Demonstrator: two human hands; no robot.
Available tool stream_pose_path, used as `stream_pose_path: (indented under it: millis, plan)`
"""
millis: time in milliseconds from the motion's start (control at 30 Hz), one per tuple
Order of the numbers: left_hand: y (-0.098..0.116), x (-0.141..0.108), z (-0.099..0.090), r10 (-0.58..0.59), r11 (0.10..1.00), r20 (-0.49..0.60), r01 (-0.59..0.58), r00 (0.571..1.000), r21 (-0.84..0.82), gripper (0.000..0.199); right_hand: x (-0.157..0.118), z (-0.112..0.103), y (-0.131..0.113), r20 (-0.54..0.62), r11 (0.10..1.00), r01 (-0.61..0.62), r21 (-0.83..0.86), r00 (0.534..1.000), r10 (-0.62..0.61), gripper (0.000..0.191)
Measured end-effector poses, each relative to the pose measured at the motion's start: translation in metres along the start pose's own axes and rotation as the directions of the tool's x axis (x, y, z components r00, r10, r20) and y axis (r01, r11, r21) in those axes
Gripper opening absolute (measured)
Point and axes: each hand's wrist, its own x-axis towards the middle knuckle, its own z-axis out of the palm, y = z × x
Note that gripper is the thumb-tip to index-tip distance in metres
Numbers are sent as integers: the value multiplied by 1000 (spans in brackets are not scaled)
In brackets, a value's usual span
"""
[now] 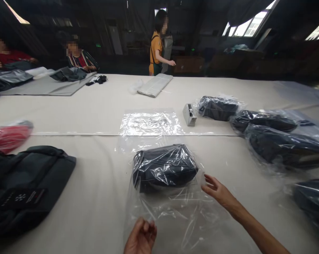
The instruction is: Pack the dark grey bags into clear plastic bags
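Observation:
A dark pouch-like bag (pixel 164 169) lies on the table in front of me, inside a clear plastic bag (pixel 175 218). The loose end of the plastic spreads toward me. At the near left part of this plastic, my left hand (pixel 141 235) has its fingers curled in, and creases in the film run to its fingertips. My right hand (pixel 215 188) is beside the pouch's right end, thumb and fingers apart, touching or almost touching the side of the plastic. Under and behind the pouch lies a flat clear plastic bag (pixel 151 121) with printing.
A dark backpack (pixel 29 187) and a red wrapped item (pixel 12 135) lie left. Several plastic-wrapped dark bags (pixel 286 144) lie right, near a tape dispenser (pixel 190 114). A folded grey sheet (pixel 155 85) lies farther back. Co-workers (pixel 156 49) are behind the table.

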Motion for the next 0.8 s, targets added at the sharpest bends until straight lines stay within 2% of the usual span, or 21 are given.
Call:
stream_pose_path:
  millis: [67, 100, 200, 267, 333, 400, 500, 600, 700, 767, 800]
  plan:
    - [-4, -3, 5, -114, 988, 66, 120, 991, -98, 11, 2, -3, -6, 34, 997, -13, 73, 999, 10, 94]
    - [-2, -4, 10, -114, 978, 80, 126, 990, -163, 14, 2, -6, -9, 35, 995, -9, 104, 999, 6, 94]
    - [22, -7, 35, 62, 956, -3, -60, 998, -288, 40, 6, -16, -19, 38, 972, -1, 235, 999, -8, 89]
    - [48, -7, 53, 170, 911, -100, -195, 980, -363, 49, 10, -20, -26, 51, 955, -1, 298, 999, -15, 83]
    - [71, -7, 67, 158, 855, -196, -233, 968, -462, 42, 16, -20, -36, 54, 954, 13, 299, 998, -31, 79]
    - [82, -8, 75, 77, 815, -261, -212, 962, -539, 40, 21, -15, -48, 61, 967, 50, 249, 996, -68, 81]
    - [71, -12, 75, -67, 868, -259, -72, 963, -491, 44, 30, -8, -65, 63, 983, 81, 166, 994, -93, 90]
    - [40, -13, 66, -158, 936, -240, 68, 958, -346, 38, 45, -8, -75, 22, 985, 102, 137, 994, -106, 95]
    - [13, -10, 53, -229, 950, -298, 146, 927, -275, 24, 57, -15, -80, -54, 985, 142, 102, 989, -137, 93]
    - [1, -6, 48, -265, 951, -324, 190, 908, -245, 10, 55, -17, -87, -125, 980, 195, -30, 972, -197, 88]
    - [-4, -3, 47, -256, 955, -322, 188, 912, -227, 6, 51, -16, -92, -148, 960, 249, -132, 952, -267, 83]
